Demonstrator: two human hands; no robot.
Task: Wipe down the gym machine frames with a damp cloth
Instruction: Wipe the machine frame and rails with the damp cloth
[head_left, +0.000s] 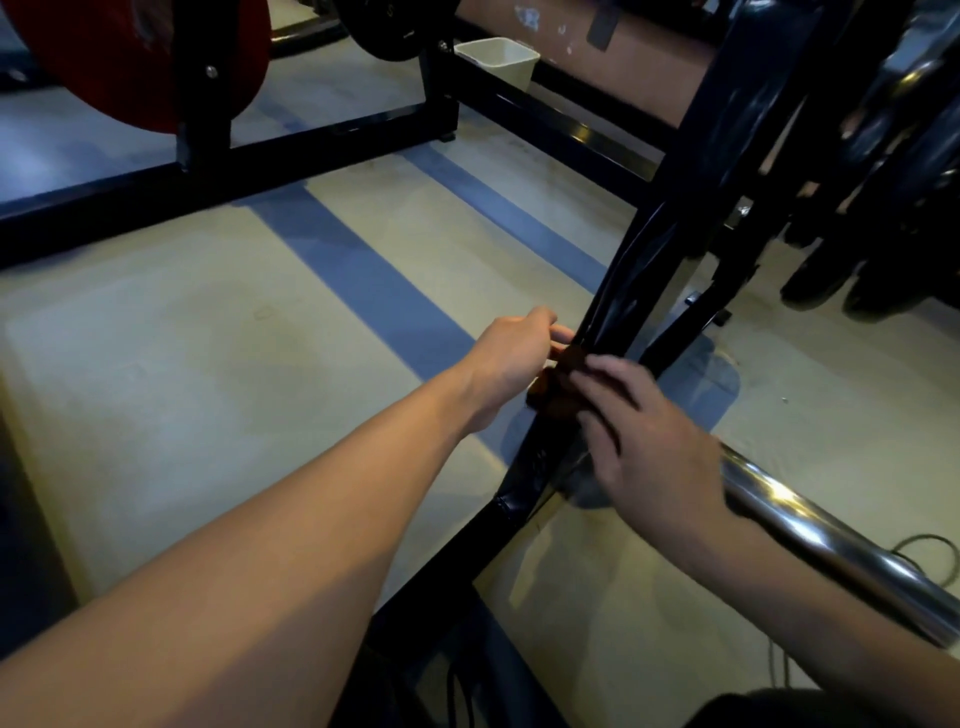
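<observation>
A: Nearest us, our left forearm runs up from the lower left corner to the left hand (511, 353), whose fingers curl in against the black frame (670, 244). What does it hold?

B: We judge that it pinches one end of the brown cloth (563, 374), which is bunched against the slanted frame member, between both hands. Blur hides the exact finger placement.

A: And the right hand (644, 436)?

B: Its fingers lie fairly straight over the cloth, pressing it to the frame from the near side. We cannot tell whether the thumb hooks round the bar.

A: Which step is this?

B: We read it as wiping in progress: the cloth sits low on the frame member, just above where the member meets the base bar near the floor (156, 364).

A: What does the next move call for?

B: Probably a slide of the cloth along the member with both hands keeping pressure, and a wrap round the far face, which we cannot see from here.

A: Anything beside the work?

B: A chrome bar (810, 525) passes under the right wrist, apart from the cloth. Other frames, a red plate (130, 62) and a white bin (498, 60) stand well apart, at the top.
</observation>
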